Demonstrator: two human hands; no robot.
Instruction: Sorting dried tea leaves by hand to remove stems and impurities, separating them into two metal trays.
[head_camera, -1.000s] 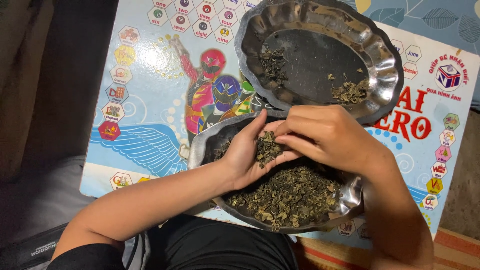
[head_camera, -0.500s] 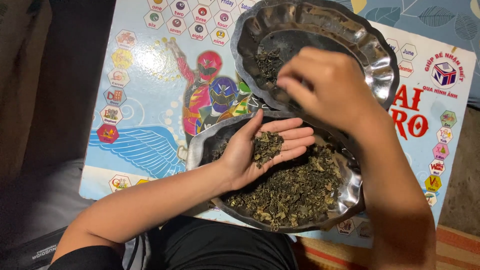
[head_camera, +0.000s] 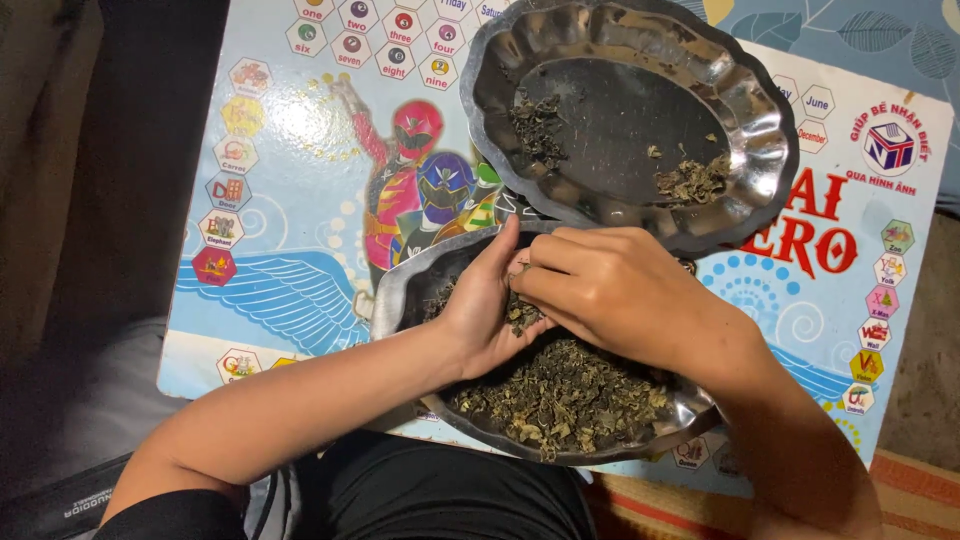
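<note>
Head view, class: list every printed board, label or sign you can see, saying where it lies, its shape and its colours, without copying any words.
Printed board: flat under both metal trays, rectangular, pale blue and white with costumed figures in red, blue and green.
Hexagon badges: along the board's left, top and right edges, small pictures, mixed colours.
Cube emblem: board's upper right, red and blue in a circle.
Dark strap label: bottom left, black with pale print.

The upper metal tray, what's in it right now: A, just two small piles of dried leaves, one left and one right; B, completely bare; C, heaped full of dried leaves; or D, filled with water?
A: the upper metal tray holds only a small clump of dried leaves on its left and another on its right, with dark bare metal between them.
</note>
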